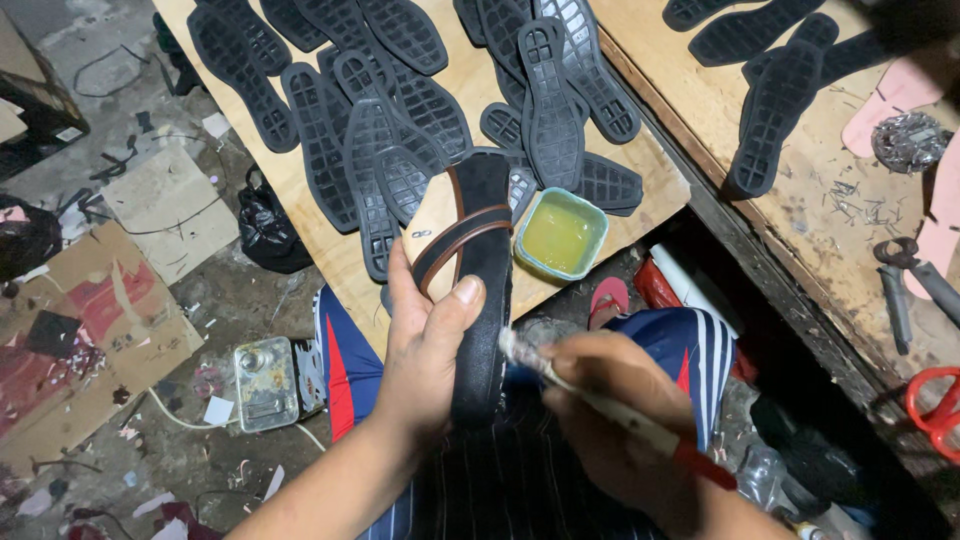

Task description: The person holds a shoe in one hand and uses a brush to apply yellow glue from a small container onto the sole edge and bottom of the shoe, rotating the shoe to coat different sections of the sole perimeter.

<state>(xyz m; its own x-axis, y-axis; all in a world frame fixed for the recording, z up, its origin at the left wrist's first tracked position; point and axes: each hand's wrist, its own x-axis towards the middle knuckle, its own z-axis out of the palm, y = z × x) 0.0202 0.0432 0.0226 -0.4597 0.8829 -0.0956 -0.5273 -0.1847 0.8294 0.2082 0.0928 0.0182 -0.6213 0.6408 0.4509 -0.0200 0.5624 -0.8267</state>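
Sandal [478, 280] sits upright in your left hand [425, 345], fingers closed around its middle, long axis running away from you, toe toward the glue tub [561, 233] beyond. Your right hand [610, 400], just beside it, grips a brush [600, 400] touching its edge.

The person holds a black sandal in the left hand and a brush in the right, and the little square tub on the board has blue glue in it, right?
Not quite: in the head view the square pale-green tub holds yellowish liquid, not blue. The rest stands.
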